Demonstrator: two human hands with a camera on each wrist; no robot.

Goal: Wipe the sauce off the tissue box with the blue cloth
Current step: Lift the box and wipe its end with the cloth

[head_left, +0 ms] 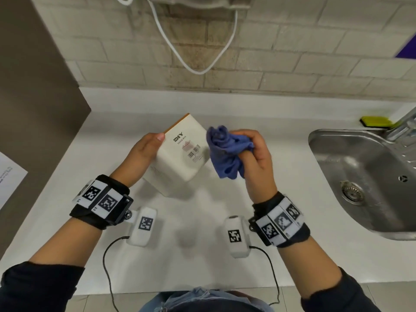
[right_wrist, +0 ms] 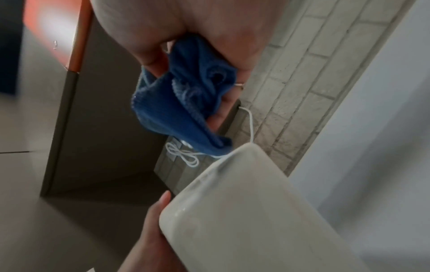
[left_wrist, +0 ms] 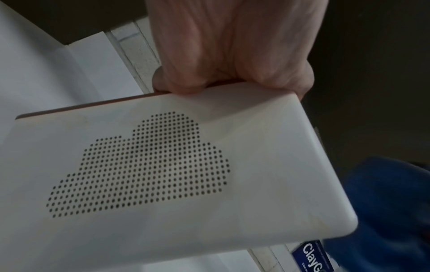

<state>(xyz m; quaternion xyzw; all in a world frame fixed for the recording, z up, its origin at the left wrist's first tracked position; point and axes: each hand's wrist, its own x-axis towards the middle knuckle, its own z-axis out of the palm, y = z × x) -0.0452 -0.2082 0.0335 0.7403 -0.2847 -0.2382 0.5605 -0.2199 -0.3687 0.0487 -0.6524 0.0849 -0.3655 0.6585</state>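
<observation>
The white desk (head_left: 202, 113) is lying bare under and behind the raised tissue box (head_left: 180, 154), so a hand is finding free room there up to the brick wall (head_left: 292, 52). The sink (head_left: 364, 176) is bounding the right side, and a dark cabinet (head_left: 33, 97) is closing the left. The blue cloth (head_left: 227, 149) is hanging just beside the box's right edge.

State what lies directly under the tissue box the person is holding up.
The tissue box, held in the left hand, hangs above bare white counter carrying only its shadow. Its underside is hidden from the head view; the left fingers behind it are covered too.
</observation>
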